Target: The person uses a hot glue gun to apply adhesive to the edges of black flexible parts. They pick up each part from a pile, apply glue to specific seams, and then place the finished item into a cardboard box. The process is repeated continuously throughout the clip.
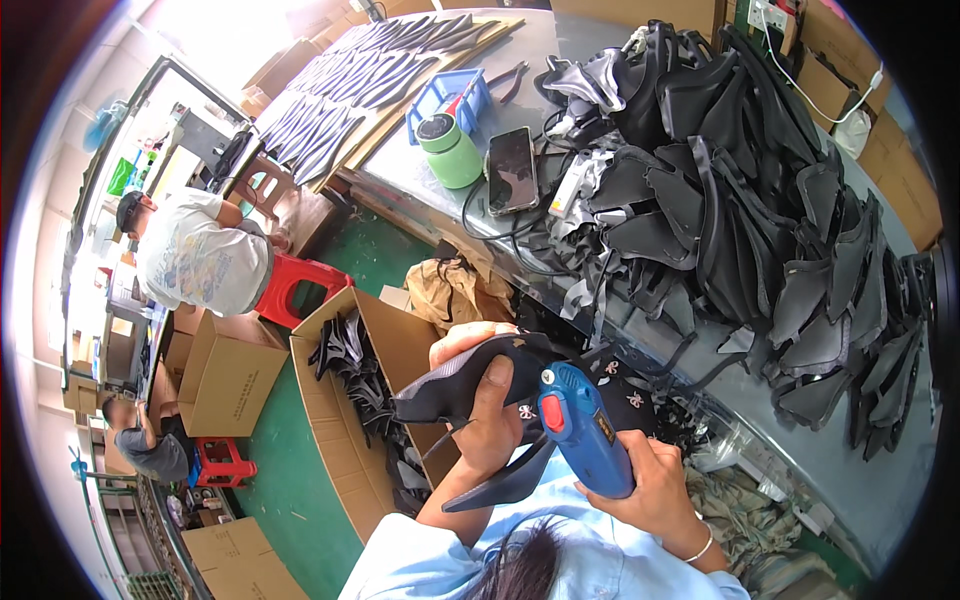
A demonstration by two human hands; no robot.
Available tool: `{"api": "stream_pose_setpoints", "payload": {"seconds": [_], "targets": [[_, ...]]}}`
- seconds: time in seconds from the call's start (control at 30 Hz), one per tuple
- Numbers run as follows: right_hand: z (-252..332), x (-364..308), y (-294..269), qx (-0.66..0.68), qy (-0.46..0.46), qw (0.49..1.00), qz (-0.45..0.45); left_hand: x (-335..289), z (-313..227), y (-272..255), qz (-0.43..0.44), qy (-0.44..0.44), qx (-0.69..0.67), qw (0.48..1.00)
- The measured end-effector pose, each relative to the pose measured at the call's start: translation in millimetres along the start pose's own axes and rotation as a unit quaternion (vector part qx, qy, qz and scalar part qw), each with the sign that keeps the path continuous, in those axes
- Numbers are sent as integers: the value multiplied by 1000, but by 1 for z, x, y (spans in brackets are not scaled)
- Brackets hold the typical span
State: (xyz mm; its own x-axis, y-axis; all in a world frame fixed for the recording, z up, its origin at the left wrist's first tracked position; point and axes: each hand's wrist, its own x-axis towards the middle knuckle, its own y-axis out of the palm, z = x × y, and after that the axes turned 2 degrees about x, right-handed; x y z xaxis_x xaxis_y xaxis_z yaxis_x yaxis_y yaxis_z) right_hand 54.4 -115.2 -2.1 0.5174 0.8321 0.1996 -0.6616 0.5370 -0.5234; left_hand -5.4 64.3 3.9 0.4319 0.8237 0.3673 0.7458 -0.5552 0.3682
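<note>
Head view. Left hand [488, 420] closed on a curved black piece [450, 385], thumb pressed on the near face, fingers behind its far edge. Right hand [648, 490] wrapped round the lower body of a blue handheld tool [592, 440]; red button [552, 413] facing up, uncovered. Hands apart. Tool head just beside the right end of the piece; contact cannot be told. A dark tapering flap [505, 485] hangs below the left hand, crossing the forearm; cannot tell if it belongs to the same piece.

Piece held in front of the body, between an open cardboard box [397, 335] at left and a grey table [830, 490] at right. Box contains similar black pieces. On the table: large heap of black pieces [720, 220], dark phone [512, 172], green jar [450, 155] with dark lid, blue basket [420, 110] just behind it. Farther off, rows of dark curved pieces [370, 75] on a board.

Left side: person in a white shirt [205, 250] by a red stool [300, 285]; green floor [275, 475] below.
</note>
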Motion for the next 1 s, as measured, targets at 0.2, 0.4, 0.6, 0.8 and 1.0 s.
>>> {"api": "stream_pose_setpoints", "payload": {"seconds": [0.2,0.4,0.6,0.8,1.0], "targets": [[1,2,0,11,-11,1000,-13,-4,-2,1,17,-22,17,999],[-1,3,-1,-37,-39,998,-29,-3,-12,-1,37,-93,3,995],[1,3,-6,-111,-58,991,-35,8,-20,-13,139,-148,75,976],[1,0,-3,-85,-71,993,-44,13,-16,-23,248,-186,114,944],[5,3,-1,-71,-84,993,-33,17,-27,-17,311,-179,198,912]]}}
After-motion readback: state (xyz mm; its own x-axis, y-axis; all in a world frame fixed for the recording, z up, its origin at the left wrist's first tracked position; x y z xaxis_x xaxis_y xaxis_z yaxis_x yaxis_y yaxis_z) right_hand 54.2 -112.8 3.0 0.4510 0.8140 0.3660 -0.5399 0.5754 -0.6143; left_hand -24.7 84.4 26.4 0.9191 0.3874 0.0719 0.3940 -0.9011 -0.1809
